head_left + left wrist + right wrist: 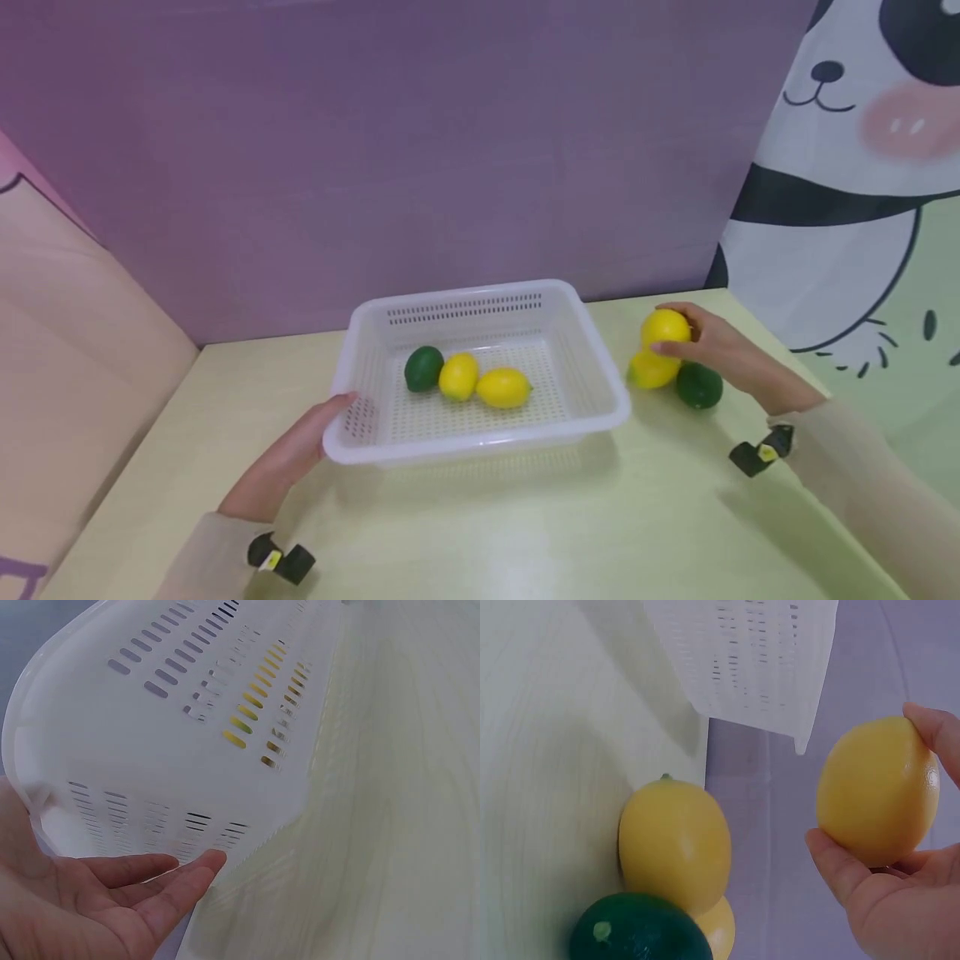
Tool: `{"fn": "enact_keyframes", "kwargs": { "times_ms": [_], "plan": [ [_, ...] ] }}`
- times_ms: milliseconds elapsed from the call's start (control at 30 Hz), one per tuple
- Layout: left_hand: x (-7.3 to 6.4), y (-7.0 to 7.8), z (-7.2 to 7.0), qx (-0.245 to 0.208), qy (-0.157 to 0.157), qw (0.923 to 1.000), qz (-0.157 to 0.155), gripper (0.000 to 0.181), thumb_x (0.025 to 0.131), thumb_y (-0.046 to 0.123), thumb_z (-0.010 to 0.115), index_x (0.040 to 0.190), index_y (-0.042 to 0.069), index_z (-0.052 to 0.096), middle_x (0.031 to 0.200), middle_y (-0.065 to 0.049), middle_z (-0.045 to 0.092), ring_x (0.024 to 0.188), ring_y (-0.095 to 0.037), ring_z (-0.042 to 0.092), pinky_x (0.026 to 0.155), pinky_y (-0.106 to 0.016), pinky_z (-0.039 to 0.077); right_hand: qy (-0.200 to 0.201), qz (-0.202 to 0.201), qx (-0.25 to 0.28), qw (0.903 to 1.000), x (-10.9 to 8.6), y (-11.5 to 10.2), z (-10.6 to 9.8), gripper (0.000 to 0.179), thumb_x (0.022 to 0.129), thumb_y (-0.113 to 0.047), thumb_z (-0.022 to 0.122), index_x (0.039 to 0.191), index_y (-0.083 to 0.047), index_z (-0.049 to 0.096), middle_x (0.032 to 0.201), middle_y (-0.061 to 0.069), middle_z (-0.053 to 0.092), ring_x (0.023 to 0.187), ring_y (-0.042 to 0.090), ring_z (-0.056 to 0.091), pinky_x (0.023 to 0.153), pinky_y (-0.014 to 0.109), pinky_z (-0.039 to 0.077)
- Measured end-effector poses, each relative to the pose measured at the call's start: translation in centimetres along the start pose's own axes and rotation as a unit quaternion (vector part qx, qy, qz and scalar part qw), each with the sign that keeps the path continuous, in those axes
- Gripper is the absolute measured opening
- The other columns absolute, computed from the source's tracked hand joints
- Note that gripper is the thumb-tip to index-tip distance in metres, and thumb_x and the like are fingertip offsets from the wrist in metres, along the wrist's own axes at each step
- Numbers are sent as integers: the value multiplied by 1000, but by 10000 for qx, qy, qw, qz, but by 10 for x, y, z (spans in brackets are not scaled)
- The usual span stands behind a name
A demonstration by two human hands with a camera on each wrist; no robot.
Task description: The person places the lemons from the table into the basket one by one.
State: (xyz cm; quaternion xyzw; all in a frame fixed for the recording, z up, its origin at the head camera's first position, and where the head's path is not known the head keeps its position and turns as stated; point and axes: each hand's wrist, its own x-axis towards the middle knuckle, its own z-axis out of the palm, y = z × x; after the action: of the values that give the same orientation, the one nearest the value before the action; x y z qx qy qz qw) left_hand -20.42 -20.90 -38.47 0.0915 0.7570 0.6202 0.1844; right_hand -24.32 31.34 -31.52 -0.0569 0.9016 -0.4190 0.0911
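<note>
A right hand (714,343) pinches a lemon (666,328) to the right of a white perforated basket (480,446), the left hand (302,440) gripping its opposite end.

Panda print (825,271) beside purple backdrop (450,167)

head: above near side of basket (480,443), facing forward-down | left wrist: close, left | right wrist: farther, right | all share basket

The left hand (303,437) holds the white basket (480,444) by its left rim; inside lie a green lime (424,369) and two lemons (504,388); the right hand (716,346) grips another lemon (664,330) above a lower lemon (649,372), possibly touching it, beside a second lime (700,387).
</note>
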Motion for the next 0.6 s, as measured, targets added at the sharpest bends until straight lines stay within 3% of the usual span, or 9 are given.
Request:
{"fn": "enact_keyframes", "kwargs": {
  "times_ms": [600],
  "plan": [
    [0, 0, 2, 93, 6, 10000, 27, 63, 102, 42, 26, 148, 1, 17, 135, -30, 41, 111, -27, 55, 91, -35, 40, -52, -64, 99, 9999, 10, -33, 12, 82, 86, -41, 67, 145, -6, 23, 137, 21, 38, 115, 37, 41, 100, 54, 36]
  ]
}}
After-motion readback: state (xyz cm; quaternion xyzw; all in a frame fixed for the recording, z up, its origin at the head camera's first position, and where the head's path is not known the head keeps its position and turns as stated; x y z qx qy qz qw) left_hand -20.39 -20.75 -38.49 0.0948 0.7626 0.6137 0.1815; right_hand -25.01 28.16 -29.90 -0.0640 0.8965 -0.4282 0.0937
